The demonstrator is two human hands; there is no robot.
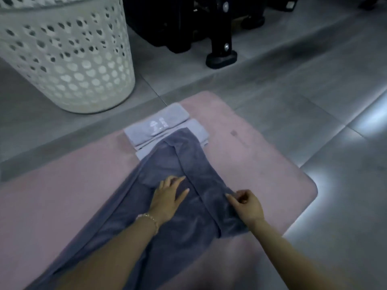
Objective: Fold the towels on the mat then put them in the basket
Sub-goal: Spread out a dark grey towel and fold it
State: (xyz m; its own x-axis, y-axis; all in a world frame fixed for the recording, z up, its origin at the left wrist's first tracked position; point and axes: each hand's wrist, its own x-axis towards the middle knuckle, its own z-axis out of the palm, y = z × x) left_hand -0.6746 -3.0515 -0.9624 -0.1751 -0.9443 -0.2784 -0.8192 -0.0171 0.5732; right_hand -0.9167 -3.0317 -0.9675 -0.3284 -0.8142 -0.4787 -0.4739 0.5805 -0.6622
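While the left hand (167, 195) presses flat on the dark grey towel (178, 164), right hand (246, 204) pinching its folded edge, pink mat (261, 153) bare beyond.

Plush matt cloth: dark grey towel (184, 164); finer cloth: folded pale lilac towels (144, 133). Smooth, matt: pink rectangular mat (251, 147). Smooth plastic: white perforated basket (69, 59); sheeny: grey floor tiles (314, 84).

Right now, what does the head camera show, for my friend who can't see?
A person folds a dark grey towel on a pink mat, left hand flat on it, right hand pinching its edge. Folded pale towels lie beyond, near a white basket.
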